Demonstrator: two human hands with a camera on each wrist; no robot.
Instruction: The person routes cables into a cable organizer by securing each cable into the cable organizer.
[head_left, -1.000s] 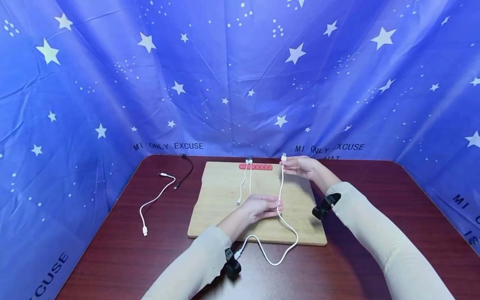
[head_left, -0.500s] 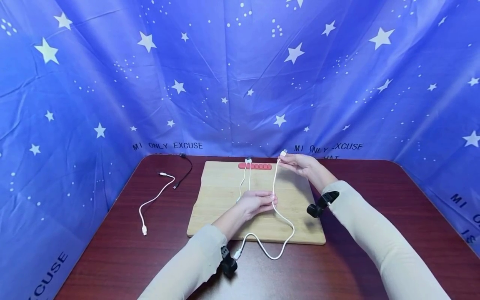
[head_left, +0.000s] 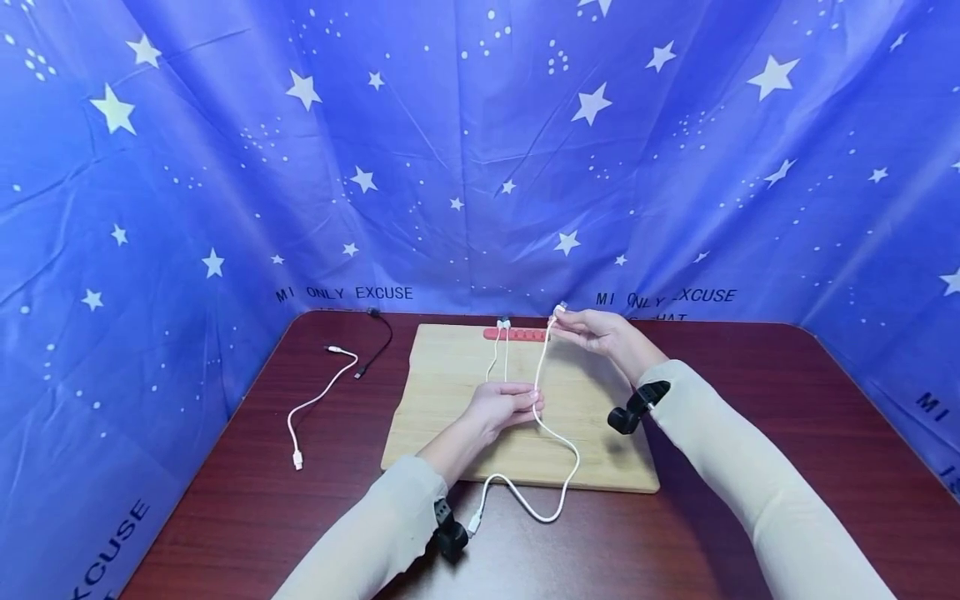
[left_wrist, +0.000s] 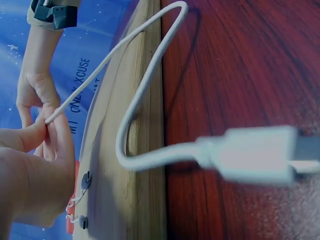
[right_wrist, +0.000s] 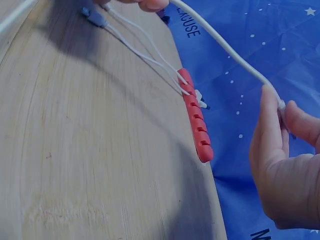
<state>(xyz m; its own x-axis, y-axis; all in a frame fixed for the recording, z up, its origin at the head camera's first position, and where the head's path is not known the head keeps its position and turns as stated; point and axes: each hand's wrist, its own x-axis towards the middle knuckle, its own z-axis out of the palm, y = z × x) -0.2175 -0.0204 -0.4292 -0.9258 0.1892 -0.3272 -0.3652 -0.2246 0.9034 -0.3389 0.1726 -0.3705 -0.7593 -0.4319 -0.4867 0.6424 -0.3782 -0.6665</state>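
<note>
Near the centre of the head view, the left hand (head_left: 501,407) pinches a white cable (head_left: 542,367) between thumb and fingertips, partway along its length, above a pale wooden board (head_left: 450,375). The right hand (head_left: 596,332), just right of centre and a little higher in the frame, pinches the same cable close to its far plug, holding that end raised beside the right tip of a red cable holder (head_left: 516,334). Between the two hands the cable runs nearly straight. Below the left hand it drops across the board, curls in a loose loop over the board's lower edge onto the dark red tabletop (head_left: 712,517), and ends in a white plug (head_left: 474,524) lying near the left wrist. The red cable holder sits at the top edge of the board; two thin white cables (head_left: 497,350) are already clipped into its left slots and trail down the board toward the left hand. At left of the frame, off the board, a second white cable (head_left: 318,400) lies curved on the tabletop, with a black cable (head_left: 378,342) just above it. A blue cloth printed with white stars (head_left: 480,150) fills the upper frame behind everything.
</note>
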